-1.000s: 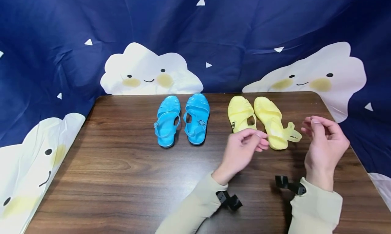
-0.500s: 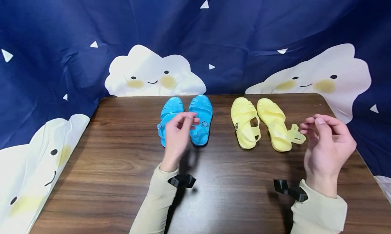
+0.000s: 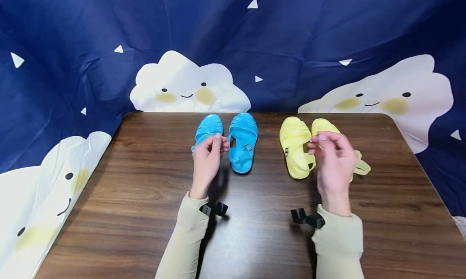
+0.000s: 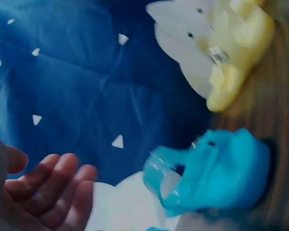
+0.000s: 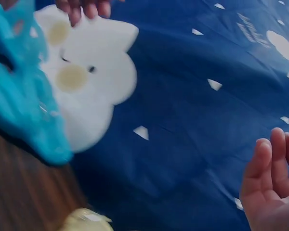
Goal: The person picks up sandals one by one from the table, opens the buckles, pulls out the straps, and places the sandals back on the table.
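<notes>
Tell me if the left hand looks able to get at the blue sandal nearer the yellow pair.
Probably yes: the left hand appears empty and hovers close to that blue sandal in the head view, with nothing visible between them.

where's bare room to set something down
The table is bare left of the blue sandals and left sleeve, between the blue and yellow sandals, and right of the right sleeve. It's crowded at each pair: in the head view, the left grip overlaps the blue, the right grip the yellow.

Two blue sandals (image 3: pixel 241 149), two yellow sandals (image 3: pixel 295 149) (plus two hands (image 3: pixel 335 172)) appear.
</notes>
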{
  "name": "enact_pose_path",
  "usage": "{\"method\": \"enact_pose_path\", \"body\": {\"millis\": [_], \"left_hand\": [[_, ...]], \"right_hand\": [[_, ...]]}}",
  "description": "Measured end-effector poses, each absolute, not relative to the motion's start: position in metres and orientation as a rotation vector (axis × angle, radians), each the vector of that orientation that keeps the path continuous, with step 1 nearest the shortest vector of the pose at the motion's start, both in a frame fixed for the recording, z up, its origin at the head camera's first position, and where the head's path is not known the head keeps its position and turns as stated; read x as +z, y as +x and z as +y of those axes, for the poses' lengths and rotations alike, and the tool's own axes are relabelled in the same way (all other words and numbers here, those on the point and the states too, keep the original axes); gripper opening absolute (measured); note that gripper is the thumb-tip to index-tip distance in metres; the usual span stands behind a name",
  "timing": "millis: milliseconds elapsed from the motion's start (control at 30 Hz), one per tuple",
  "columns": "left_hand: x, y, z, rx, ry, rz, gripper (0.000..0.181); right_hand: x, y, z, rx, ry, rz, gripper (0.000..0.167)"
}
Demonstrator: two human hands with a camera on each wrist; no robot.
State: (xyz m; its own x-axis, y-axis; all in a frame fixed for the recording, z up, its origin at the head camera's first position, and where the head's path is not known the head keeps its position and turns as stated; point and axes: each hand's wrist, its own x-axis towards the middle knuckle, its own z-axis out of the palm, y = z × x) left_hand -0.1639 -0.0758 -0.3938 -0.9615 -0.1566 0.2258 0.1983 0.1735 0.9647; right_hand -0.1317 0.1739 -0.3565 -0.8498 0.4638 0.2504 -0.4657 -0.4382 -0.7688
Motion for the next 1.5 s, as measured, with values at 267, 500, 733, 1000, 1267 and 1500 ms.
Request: {"method": "enact_pose_path", "body": {"millis": [267,500,733,1000,1267,1500], "left_hand": [[-0.403,-0.161,-0.07,-1.385,-0.031,-2.559,0.049],[-0.409,-0.163,-0.064,-1.449,0.056,-2.82,0.059],[-0.417,-0.168,-0.056,-1.638,0.145,-2.869,0.074],[-0.429,-0.173,-0.053,-1.96,0.258,-2.673,0.074],[-0.437,-0.178,-0.053,-2.09,0.344,-2.542,0.064],[-0.437,-0.18,-0.052,-2.18,0.383,-2.449,0.064]], "right_hand": [[-0.391,-0.143,0.139,2.164,0.068,-1.754,0.013],[-0.414,-0.15,0.123,2.162,0.06,-2.063,0.03],[-0.43,-0.153,0.11,2.092,-0.018,-2.393,0.049],[-0.442,-0.154,0.101,2.199,-0.038,-2.482,0.07],[-0.449,-0.155,0.095,2.324,-0.018,-2.441,0.076],[-0.45,-0.155,0.093,2.341,-0.027,-2.438,0.076]]}}
